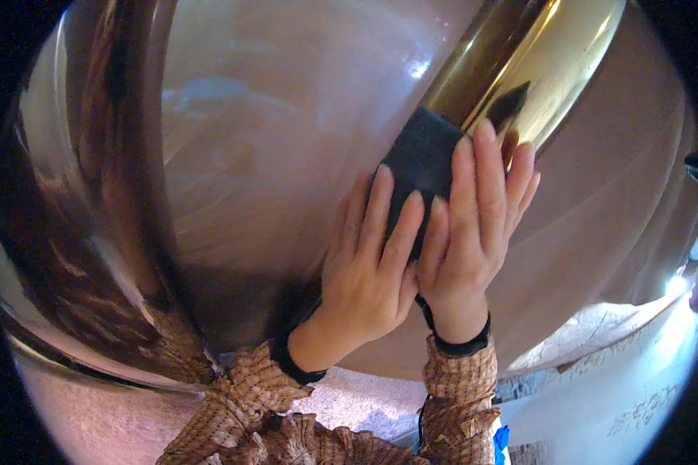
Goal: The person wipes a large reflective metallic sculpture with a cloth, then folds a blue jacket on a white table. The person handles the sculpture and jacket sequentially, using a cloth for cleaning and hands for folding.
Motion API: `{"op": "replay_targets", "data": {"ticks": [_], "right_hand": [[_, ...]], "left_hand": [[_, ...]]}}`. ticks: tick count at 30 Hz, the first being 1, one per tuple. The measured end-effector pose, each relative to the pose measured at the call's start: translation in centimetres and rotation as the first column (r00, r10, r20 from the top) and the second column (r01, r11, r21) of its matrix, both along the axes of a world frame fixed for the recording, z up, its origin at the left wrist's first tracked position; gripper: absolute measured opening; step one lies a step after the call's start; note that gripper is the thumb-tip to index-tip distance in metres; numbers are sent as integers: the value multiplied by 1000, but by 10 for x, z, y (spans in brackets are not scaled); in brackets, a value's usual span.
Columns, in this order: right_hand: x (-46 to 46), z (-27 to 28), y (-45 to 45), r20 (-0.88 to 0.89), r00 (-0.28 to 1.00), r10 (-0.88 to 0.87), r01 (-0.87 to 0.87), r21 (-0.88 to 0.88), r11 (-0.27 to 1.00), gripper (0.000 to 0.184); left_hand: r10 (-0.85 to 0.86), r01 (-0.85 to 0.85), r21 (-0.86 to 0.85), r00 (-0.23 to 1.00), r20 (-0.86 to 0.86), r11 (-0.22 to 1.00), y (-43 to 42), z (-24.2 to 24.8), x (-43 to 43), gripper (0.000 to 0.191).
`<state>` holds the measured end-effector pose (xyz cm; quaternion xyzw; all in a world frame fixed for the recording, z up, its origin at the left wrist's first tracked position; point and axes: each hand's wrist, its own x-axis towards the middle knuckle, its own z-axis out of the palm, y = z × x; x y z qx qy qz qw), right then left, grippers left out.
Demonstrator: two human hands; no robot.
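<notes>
A small dark grey, sheet-like piece (427, 148) lies against a glossy gold-brown band or tube (549, 70), which runs towards the upper right. My left hand (366, 273) rests flat, palm down, with its fingers spread over the left and lower side of the dark piece. My right hand (471, 232) lies beside it, fingers stretched out, along the right edge of the dark piece and onto the shiny gold surface. The thumbs nearly meet. What is under both palms is hidden. A dark reflection shows in the gold just beyond my right fingertips.
To the left spreads a broad, glossy brown surface (267, 145) with light reflections. A curved, dark shiny band (116, 174) bounds it further left. Brown, softly creased material (605, 192) is on the right. White sheeting (611, 395) lies at lower right, near a small blue item (501, 444).
</notes>
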<state>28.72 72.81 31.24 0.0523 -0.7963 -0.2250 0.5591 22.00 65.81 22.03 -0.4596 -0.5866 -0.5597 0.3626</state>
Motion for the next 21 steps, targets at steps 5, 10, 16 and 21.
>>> {"op": "replay_targets", "data": {"ticks": [5,10,16,21], "right_hand": [[9,-51,1,161,987,-9,-5,86,996,41],[7,-65,4,186,981,-58,7,263,965,41],[2,-12,0,44,999,21,-23,25,999,42],[5,-52,10,98,995,-3,-5,81,997,42]], "left_hand": [[37,-37,-42,999,-10,998,-7,-52,9,55],[14,-9,-86,998,55,996,-14,-67,17,55],[-52,56,45,996,-74,997,-5,-7,-9,61],[-89,88,-21,996,-14,996,-10,-46,-4,59]]}}
